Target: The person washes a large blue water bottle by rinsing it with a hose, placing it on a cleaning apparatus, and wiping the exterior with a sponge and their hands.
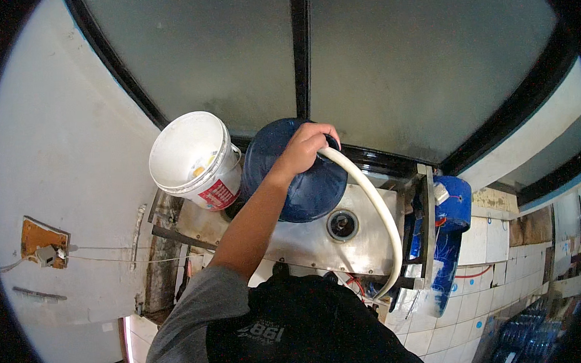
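My left hand (308, 144) is closed around the end of a cream hose (378, 203) at the top of a large dark blue jug (285, 198). The hose's tip is hidden by my fingers and the jug. The jug rests on a steel sink counter (379, 242), just behind a round drain (343, 225). Left of the jug is a white bucket (177, 151) with a red label and small yellow items inside. The hose curves down the right side of the counter toward the lower edge. My right hand is not in view.
Frosted panels in black frames (428, 56) rise behind the counter. A blue plastic container (456, 202) hangs beside its right end. A wall fitting with wires (44, 250) is at left. Several blue bottles (518, 334) stand on the lower right, near white tiles (468, 310).
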Motion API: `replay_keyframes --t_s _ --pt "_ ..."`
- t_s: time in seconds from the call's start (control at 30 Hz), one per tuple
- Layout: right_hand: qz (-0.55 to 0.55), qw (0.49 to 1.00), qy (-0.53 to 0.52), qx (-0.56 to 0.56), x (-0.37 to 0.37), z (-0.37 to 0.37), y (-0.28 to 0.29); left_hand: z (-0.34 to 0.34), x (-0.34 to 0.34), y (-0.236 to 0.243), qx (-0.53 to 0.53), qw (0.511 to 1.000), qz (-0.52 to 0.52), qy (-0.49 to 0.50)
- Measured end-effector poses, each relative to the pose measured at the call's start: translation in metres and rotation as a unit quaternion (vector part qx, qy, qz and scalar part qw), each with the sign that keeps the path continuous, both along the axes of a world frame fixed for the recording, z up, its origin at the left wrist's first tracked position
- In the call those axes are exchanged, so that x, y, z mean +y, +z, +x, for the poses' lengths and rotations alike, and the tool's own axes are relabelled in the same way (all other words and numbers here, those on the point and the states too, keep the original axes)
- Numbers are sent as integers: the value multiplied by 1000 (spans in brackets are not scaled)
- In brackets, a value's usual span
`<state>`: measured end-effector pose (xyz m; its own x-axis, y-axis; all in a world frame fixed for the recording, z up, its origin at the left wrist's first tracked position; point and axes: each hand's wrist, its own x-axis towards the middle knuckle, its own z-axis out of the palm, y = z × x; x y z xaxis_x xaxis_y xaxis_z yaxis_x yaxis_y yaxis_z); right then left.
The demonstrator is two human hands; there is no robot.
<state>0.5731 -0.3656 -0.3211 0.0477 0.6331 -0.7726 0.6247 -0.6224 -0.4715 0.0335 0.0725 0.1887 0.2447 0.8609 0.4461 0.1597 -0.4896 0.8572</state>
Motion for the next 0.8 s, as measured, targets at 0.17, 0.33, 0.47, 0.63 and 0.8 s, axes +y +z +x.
replay_keyframes --t_s 0.17,0.33,0.47,0.63,0.8 --pt "9 995 -33 92 59 -22 -6 -2 2 -1 -10 1000 0 12" --pt "19 988 -28 151 111 -32 -25 -7 3 -6 -5 1000 -4 16" --pt "30 984 -31 172 137 -35 -60 -1 9 0 6 1000 1 -8" --pt "36 985 -19 166 127 -27 -104 -1 18 -11 -3 1000 6 -16" --pt "-80 958 -175 212 125 -40 -101 -7 12 -5 19 999 -22 -15"
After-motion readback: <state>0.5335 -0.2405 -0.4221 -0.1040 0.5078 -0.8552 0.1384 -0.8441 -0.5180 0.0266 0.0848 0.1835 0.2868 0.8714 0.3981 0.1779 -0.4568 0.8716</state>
